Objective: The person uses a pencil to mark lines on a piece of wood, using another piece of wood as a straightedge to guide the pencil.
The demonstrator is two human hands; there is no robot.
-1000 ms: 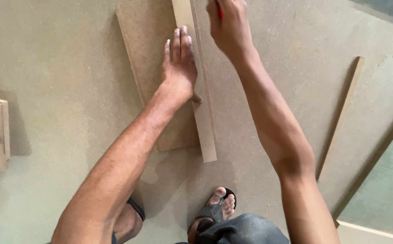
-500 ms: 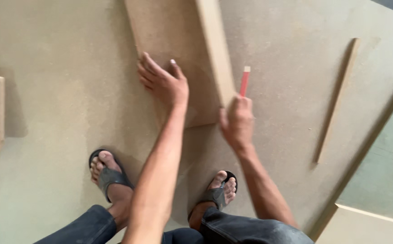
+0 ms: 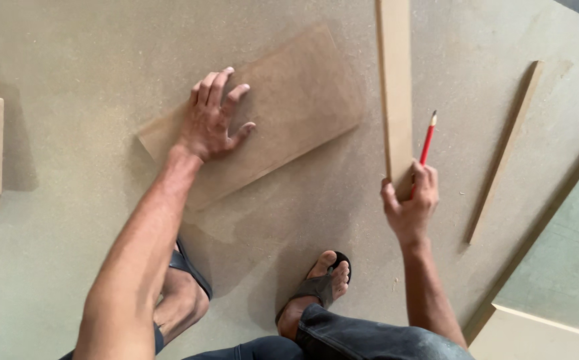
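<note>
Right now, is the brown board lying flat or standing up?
Flat. The board lies face-down on the big sheet, and the left hand presses on top, fingers spread.

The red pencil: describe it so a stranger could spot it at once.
Start from the large brown board sheet covering the floor, then find the right hand near its right side, gripping the end of a long board strip. The red pencil sticks up from that same hand beside the strip. It is the only brightly coloured thing among the brown pieces.
</note>
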